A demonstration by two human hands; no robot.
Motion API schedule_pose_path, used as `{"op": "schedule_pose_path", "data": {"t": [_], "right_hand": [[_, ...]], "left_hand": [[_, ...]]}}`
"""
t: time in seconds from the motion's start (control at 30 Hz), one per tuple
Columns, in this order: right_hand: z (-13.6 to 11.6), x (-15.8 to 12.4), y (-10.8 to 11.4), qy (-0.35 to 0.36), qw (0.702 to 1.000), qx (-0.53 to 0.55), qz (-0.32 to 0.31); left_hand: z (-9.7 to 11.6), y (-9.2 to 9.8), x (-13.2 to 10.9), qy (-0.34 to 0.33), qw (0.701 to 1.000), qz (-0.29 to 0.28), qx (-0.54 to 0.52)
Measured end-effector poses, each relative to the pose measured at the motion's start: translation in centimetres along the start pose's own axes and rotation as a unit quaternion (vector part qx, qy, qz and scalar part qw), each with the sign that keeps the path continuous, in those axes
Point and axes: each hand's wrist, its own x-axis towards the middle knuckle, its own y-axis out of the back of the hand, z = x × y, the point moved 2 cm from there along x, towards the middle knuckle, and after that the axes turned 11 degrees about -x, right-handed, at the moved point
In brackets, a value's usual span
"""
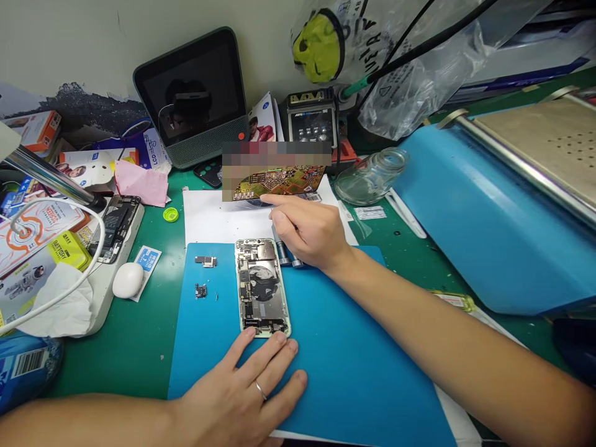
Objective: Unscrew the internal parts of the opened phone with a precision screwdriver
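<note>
A phone with its back off and its inner parts showing [264, 310] lies upright on the blue mat [326, 372]. My left hand [251, 385] rests flat at its bottom end, fingers spread, the fingertips touching the lower edge. My right hand [311, 230] is above the far part of the mat, index finger stretched out and the other fingers curled. That fingertip meets the lower edge of a screen showing a circuit board picture [279, 182]; its upper part is blurred. Nothing shows in the right hand. Beneath it are metal tools, screwdrivers by their look [282, 248], partly hidden.
Small phone parts [205, 261] lie left of the phone. Further left are a white earbud case [128, 280] and another opened phone [116, 226]. A smart display [195, 93] and soldering station [313, 118] stand behind. At right are a glass jar [367, 180] and blue machine [484, 217].
</note>
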Motion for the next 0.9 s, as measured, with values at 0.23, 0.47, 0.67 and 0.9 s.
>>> {"op": "schedule_pose_path", "data": {"t": [0.23,0.47,0.67,0.9], "right_hand": [[-0.14,0.09,-0.07,0.036,0.998,0.010,-0.057],[-0.09,0.20,-0.24,0.057,0.995,0.026,-0.080],[-0.11,0.28,-0.54,0.060,0.990,0.037,-0.123],[-0.16,0.49,-0.91,0.065,0.981,0.050,-0.178]], "left_hand": [[0.02,-0.11,-0.02,0.003,1.000,0.006,-0.002],[0.06,-0.14,-0.14,0.001,1.000,0.004,0.001],[0.06,0.06,-0.12,0.003,1.000,0.003,0.007],[0.14,0.20,-0.12,0.002,1.000,0.006,0.005]]}}
